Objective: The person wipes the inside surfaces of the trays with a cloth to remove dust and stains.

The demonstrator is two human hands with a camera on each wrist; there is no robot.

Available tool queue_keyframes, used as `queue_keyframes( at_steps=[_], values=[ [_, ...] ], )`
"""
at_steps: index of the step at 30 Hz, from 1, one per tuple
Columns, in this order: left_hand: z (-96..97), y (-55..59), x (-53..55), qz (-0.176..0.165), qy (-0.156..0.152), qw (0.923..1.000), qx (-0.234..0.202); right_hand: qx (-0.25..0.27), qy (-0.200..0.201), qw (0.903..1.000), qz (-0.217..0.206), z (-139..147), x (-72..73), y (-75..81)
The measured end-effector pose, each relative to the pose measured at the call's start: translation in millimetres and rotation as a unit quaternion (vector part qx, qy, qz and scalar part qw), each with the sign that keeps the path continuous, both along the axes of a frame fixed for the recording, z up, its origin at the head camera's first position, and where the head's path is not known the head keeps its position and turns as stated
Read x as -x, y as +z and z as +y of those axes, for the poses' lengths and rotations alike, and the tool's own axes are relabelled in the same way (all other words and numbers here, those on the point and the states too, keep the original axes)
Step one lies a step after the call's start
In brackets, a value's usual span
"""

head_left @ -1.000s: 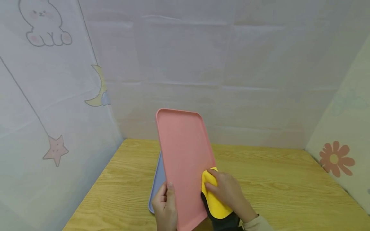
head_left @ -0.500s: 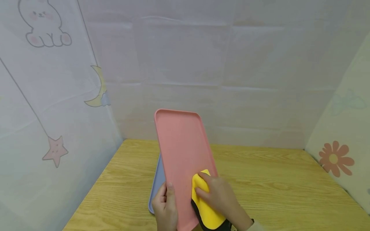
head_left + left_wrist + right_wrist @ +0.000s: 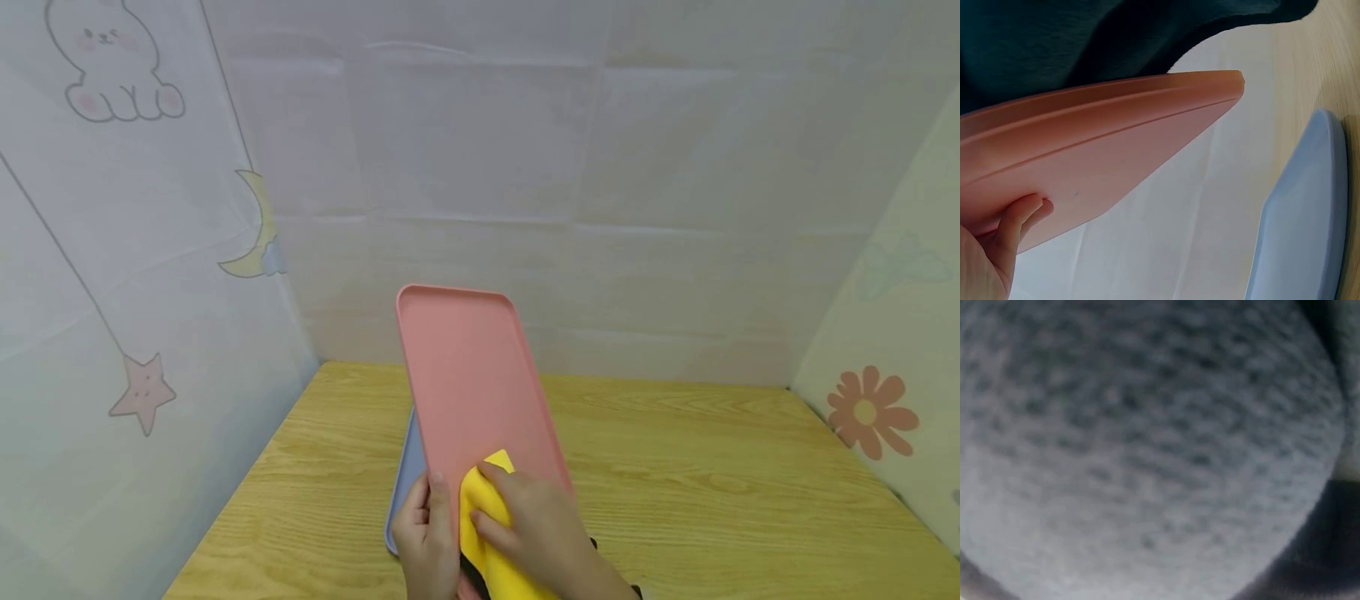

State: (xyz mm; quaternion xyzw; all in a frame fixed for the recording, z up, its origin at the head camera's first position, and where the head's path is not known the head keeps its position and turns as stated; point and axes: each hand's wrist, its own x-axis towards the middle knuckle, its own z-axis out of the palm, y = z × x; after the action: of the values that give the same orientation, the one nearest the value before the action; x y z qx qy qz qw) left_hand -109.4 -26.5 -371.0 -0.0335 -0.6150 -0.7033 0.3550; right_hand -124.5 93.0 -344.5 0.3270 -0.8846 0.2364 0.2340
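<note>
In the head view a pink rectangular tray point(image 3: 468, 375) is held up at a tilt above the table. My left hand point(image 3: 427, 533) grips its lower left edge, thumb on the front; the left wrist view has fingers point(image 3: 1016, 225) against the underside. My right hand point(image 3: 536, 533) holds a yellow cloth point(image 3: 474, 492) with a dark edge to the tray's lower face, near the left thumb. Dark teal fabric point(image 3: 1054, 50) lies over the tray's rim in the left wrist view. Blurred grey fabric point(image 3: 1147, 456) fills most of the right wrist view.
A blue tray point(image 3: 408, 475) lies on the wooden table point(image 3: 712, 483), partly hidden behind the pink one. Pale printed sheets point(image 3: 480, 150) stand at the back and both sides of the table.
My right hand has slid the cloth leftward and slightly down across the pink tray, towards my left hand. The pink tray's top has shifted slightly left; the left hand has barely moved.
</note>
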Motion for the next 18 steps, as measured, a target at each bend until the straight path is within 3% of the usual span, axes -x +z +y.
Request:
queue_keyframes(
  at_steps=[3,8,18],
  values=[
    [0.5,-0.3,0.0,-0.004,-0.014,0.9997,-0.021,0.002,0.029,0.9992,0.028,-3,-3.0,0.5],
    [1.3,-1.2,0.1,-0.009,-0.015,0.9993,-0.033,-0.002,0.037,0.9967,0.073,-7,-6.8,0.1],
    [1.3,-1.7,0.3,0.004,-0.047,0.9969,-0.062,0.007,0.063,0.9923,0.106,-13,-9.1,0.8]
  ],
)
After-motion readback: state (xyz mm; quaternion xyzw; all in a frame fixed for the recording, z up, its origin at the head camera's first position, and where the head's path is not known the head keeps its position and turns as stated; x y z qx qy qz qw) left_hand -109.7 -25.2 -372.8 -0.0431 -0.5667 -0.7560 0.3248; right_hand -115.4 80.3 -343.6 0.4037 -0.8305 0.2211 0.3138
